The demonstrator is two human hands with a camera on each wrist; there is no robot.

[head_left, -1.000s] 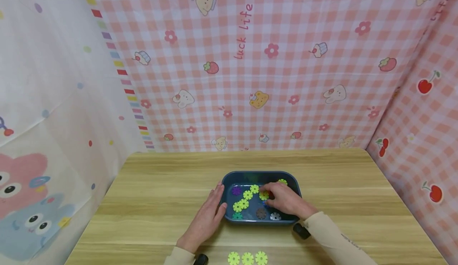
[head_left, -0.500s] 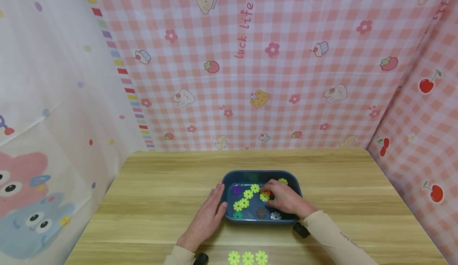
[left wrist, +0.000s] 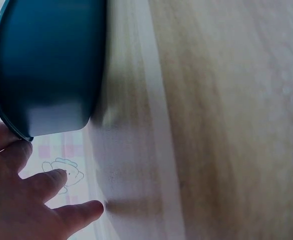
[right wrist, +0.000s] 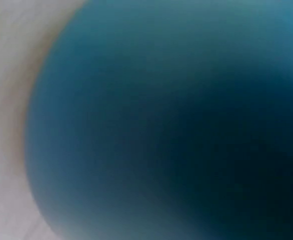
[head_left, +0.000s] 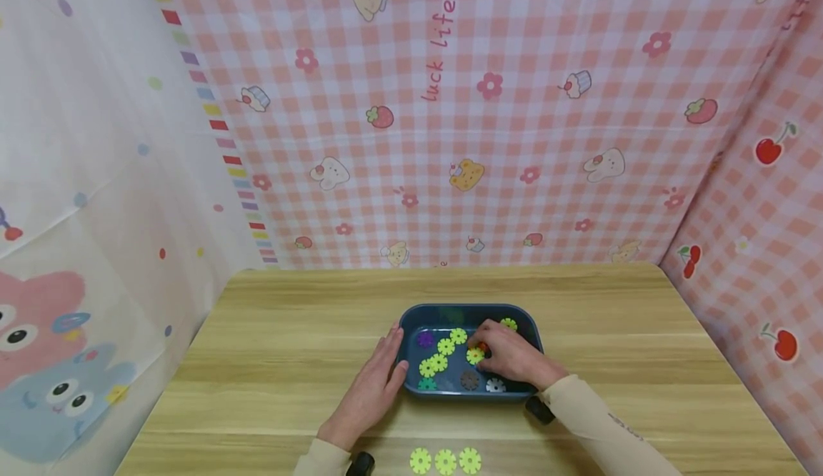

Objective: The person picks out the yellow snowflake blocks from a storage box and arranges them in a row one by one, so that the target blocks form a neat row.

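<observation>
A dark blue tray [head_left: 466, 394] holds several notched plastic snowflake discs. My right hand [head_left: 514, 354] reaches in over its right side; the thumb and index finger pinch a yellow-green snowflake disc [head_left: 474, 357]. Partly hidden by those fingers, a red-orange disc [head_left: 483, 346] shows behind it. Outside the tray's left wall rests my left hand [head_left: 369, 394], fingers extended along it. In the left wrist view the left fingers [left wrist: 44, 185] are spread beside the tray wall [left wrist: 46, 65]. The right wrist view has only the blurred tray wall [right wrist: 96, 125]; the right hand is not visible there.
More yellow-green discs [head_left: 446, 347] form a slanting line inside the tray, near purple [head_left: 426, 339], green [head_left: 427, 384], brown [head_left: 470, 380] and grey discs [head_left: 496, 385]. Three yellow-green discs [head_left: 445, 462] lie in a row on the wooden table [head_left: 289, 347] toward the front.
The yellow-green disc at my right fingers has shifted slightly toward me, and a blue piece that showed by the thumb is now covered. My left hand stays put.
</observation>
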